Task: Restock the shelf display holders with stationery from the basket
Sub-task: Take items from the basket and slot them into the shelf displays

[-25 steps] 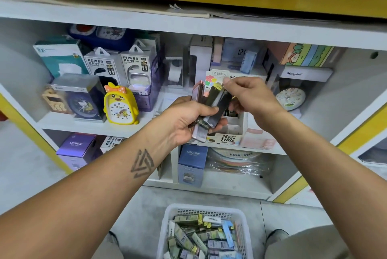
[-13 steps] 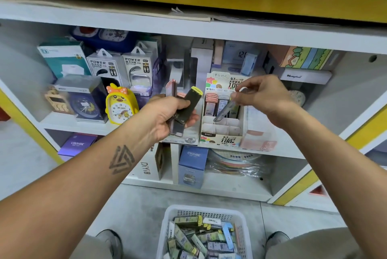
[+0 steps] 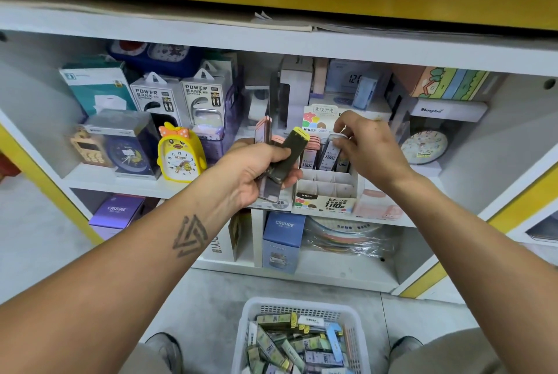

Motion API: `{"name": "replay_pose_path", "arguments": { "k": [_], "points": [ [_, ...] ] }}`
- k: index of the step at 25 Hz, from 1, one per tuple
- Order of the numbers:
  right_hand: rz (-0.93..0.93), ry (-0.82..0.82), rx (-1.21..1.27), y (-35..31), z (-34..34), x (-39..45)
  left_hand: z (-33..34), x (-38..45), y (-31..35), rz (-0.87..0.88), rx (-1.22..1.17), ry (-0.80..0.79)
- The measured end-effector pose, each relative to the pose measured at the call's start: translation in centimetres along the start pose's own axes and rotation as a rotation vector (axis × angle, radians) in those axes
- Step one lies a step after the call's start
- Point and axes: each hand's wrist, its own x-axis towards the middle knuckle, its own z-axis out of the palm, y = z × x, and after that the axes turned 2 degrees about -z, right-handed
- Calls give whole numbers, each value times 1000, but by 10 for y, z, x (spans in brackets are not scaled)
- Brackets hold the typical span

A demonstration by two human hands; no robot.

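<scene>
My left hand (image 3: 256,172) grips a small bunch of slim lead cases (image 3: 290,153), one dark with a yellow cap, one pink, held in front of the middle shelf. My right hand (image 3: 367,147) pinches the white top of a single lead case (image 3: 330,153) that stands in the back row of the cardboard display holder (image 3: 326,195). The holder's front compartments show bare dividers. Below, on the floor between my feet, a white basket (image 3: 302,307) holds several more lead cases (image 3: 290,346).
The shelf holds a yellow duck clock (image 3: 180,156), power bank boxes (image 3: 178,101), a round clock (image 3: 424,147) and a pink box (image 3: 377,204) right of the holder. Blue and purple boxes sit on the lower shelf. My shoes flank the basket.
My right hand carried one lead case from the bunch in my left hand over to the holder and lowered it into the back row. My left hand stayed roughly in place with the rest.
</scene>
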Motion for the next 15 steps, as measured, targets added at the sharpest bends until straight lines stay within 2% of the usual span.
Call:
{"name": "replay_pose_path", "arguments": {
  "k": [2, 5, 7, 8, 9, 11, 12, 15],
  "points": [
    [-39, -23, 2, 2, 3, -1, 3, 0, 1, 4, -1, -12],
    [-144, -62, -209, 4, 8, -2, 8, 0, 0, 7, 2, -29],
    [-109, -85, -263, 1, 9, -3, 11, -1, -1, 11, 8, -44],
    [-40, -85, -173, -2, 7, -2, 13, -2, -2, 12, 14, -52],
    [85, -82, 21, -6, 4, 0, 15, -1, -3, 11, 19, -60],
    [350, -97, 541, -14, -2, 0, 19, -1, -6, 3, 21, -77],
    [416, -109, 721, -18, -6, -1, 21, -2, -6, -3, 24, -86],
    [463, -112, 898, -20, -16, -4, 25, -2, -8, -24, 54, -137]
  ]
}}
